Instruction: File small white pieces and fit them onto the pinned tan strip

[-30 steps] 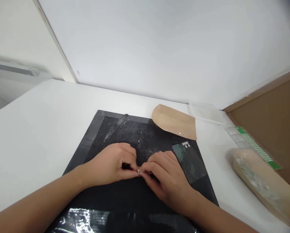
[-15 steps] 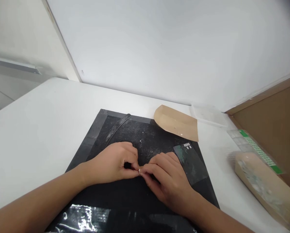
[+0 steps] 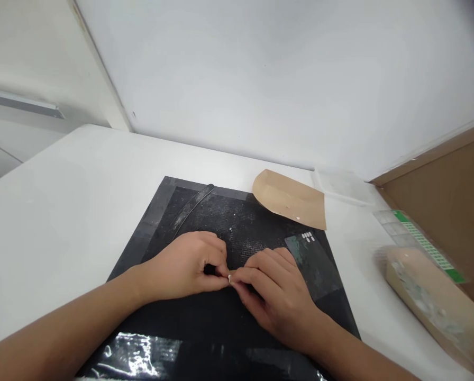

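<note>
White piece [image 3: 229, 278]: one, tiny, pinched where both hands' fingertips meet, above the middle of the black mat [image 3: 205, 328].
Its direction: the visible sliver runs roughly up and down in view; most is hidden, so the true long axis cannot be told.
Hands: two; the left hand [image 3: 195, 264] and right hand [image 3: 279, 293] each press thumb and forefinger together, clamped on the white piece.
Card [image 3: 316, 270]: one, dark, beside the right hand, slanting on the mat.
White ovals [image 3: 307, 236]: about six, in two rows at the card's far end.
Dark curved strip [image 3: 187, 209]: one, lying diagonally beyond the left hand.
Brown paper [image 3: 290, 198]: one sheet, overlapping the mat's far right corner, a few pale specks on it.
Right side: one clear plastic case with a green-and-white label [image 3: 423, 241], and one tan box [image 3: 411, 256], blurred.
Writing: the label's rows are too small to read.
</note>
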Demonstrator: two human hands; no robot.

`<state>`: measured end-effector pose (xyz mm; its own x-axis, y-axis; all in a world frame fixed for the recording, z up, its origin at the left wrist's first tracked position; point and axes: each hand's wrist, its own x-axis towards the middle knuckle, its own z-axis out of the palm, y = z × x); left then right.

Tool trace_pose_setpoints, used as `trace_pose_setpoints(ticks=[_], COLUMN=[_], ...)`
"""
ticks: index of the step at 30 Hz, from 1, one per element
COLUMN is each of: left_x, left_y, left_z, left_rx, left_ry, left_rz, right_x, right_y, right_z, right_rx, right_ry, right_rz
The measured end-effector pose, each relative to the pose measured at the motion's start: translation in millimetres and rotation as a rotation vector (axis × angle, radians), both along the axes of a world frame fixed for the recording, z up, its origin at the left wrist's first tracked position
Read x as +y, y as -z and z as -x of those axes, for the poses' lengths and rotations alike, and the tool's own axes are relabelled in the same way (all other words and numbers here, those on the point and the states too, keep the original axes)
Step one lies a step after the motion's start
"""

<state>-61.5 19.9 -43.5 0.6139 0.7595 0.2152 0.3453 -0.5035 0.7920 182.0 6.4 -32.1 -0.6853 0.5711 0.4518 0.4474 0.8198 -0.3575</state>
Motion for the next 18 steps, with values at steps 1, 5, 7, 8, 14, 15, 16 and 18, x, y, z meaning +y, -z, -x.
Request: trace_pose_setpoints(ticks=[1,5,7,8,14,15,16,18], left_x=[0.0,0.1,0.2,0.3,0.2,0.2,0.2,0.3], left_y=[0.1,-0.6,-1.0,-1.1,-1.1,-1.3,-1.7,-2.7], left_z=[0.1,0.0,-0.3,-0.3,-0.4,-0.4,-0.5,-0.7], left_rx=[0.001,0.002,0.000,0.000,0.016,0.019,0.022,0.027], left_ry=[0.000,0.004,0.007,0.009,-0.004,-0.006,-0.008,-0.010], left_rz=[0.001,-0.004,-0.006,-0.006,0.021,0.027,0.032,0.040], right_x=[-0.2,-0.7,-0.5,-0.3,0.7,0.2,-0.5,-2.2], right_y=[-0.2,-2.5,-4.2,-5.0,-6.2,-6.0,-6.0,-6.6], right_z=[-0.2,-0.1,0.4,0.6,-0.3,-1.0,-1.7,-2.9], right_rx=[-0.003,-0.008,-0.009,-0.011,-0.033,-0.048,-0.065,-0.103], right_ry=[0.001,0.006,0.006,0.005,-0.004,-0.006,-0.008,-0.021], right_rz=[0.002,0.022,0.036,0.038,-0.011,-0.033,-0.061,-0.109])
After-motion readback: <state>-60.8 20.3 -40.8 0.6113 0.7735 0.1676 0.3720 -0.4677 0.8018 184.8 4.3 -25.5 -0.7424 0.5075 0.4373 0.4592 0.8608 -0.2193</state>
